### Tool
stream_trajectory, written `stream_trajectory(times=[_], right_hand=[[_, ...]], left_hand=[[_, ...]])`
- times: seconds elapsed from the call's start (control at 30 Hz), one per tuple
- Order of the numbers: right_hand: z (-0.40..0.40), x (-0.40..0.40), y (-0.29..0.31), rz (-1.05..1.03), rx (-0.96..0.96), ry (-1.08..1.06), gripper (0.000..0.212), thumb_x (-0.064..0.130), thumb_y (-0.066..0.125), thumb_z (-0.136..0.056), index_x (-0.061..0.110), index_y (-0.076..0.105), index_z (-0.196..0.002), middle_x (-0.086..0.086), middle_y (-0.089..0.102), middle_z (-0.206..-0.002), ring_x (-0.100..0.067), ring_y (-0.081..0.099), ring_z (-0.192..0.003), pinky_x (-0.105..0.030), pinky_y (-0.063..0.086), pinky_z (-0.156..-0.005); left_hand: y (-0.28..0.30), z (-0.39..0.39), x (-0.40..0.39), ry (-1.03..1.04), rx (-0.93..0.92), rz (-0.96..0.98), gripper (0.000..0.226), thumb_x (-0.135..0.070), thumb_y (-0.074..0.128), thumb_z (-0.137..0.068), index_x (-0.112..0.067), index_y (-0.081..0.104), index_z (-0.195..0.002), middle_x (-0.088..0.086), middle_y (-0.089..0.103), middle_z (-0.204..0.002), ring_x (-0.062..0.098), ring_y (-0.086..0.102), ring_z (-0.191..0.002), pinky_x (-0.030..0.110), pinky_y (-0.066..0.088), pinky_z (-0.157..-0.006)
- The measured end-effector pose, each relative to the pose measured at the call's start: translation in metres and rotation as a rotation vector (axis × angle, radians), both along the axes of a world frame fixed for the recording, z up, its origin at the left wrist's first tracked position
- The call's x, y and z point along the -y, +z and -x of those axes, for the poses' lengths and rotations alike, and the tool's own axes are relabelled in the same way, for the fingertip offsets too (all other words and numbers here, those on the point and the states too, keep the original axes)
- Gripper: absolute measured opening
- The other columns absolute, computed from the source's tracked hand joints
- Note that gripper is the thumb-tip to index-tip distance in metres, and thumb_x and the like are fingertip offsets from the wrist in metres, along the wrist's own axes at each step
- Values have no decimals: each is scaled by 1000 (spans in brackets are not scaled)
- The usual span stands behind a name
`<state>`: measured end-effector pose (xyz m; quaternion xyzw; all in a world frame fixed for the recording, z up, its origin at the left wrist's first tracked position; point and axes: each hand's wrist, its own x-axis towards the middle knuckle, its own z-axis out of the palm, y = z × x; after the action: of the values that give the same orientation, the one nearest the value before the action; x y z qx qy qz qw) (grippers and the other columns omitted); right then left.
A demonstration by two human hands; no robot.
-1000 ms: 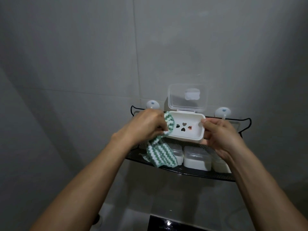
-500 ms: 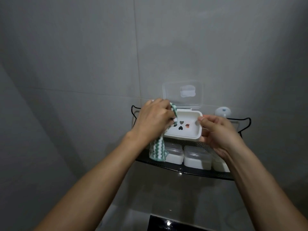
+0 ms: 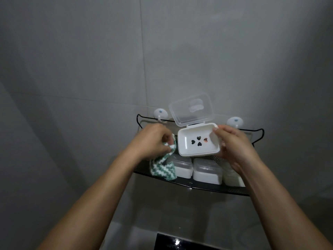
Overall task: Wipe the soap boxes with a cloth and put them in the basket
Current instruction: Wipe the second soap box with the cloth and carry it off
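Two hands work in front of a wall-hung basket (image 3: pixel 201 184). The right hand (image 3: pixel 232 147) has its grip clamped on the right end of an open soap box (image 3: pixel 198 141), clear lid tilted up. The left hand (image 3: pixel 153 141) pinches a green-and-white zigzag cloth (image 3: pixel 162 168) just beside the box's left end, perhaps touching it. Closed soap boxes (image 3: pixel 207 171) sit in the basket below.

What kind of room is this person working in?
Most likely a bathroom or shower corner: large grey wall tiles, a black wire basket hung on suction hooks, and plastic soap boxes stored in it.
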<state>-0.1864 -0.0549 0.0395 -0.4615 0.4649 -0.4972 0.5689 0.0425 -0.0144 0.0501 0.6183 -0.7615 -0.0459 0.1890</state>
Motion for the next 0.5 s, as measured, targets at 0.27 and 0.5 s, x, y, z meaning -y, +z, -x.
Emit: stream_trajectory(times=[0.27,0.5], right_hand=[[5,10,15,129,-195,-1,14,24,75,-86,14,69,-95,-6,70,-78,-20,65,-61,-30,48,-55],[-3,11,18,232,-232,24,21,27,77,-84,6,74,-89,-9,70,-72,-15,62,-57,-22,47,-51]], left_hand=[[44,-15,6,135,-155,291,47,-38,80,-75,-25,61,-116,-2,59,-105,11,49,-76,28,41,-76],[54,0,13,78,-143,261,24,-41,70,-86,-27,73,-106,-4,71,-89,5,56,-66,30,48,-80]])
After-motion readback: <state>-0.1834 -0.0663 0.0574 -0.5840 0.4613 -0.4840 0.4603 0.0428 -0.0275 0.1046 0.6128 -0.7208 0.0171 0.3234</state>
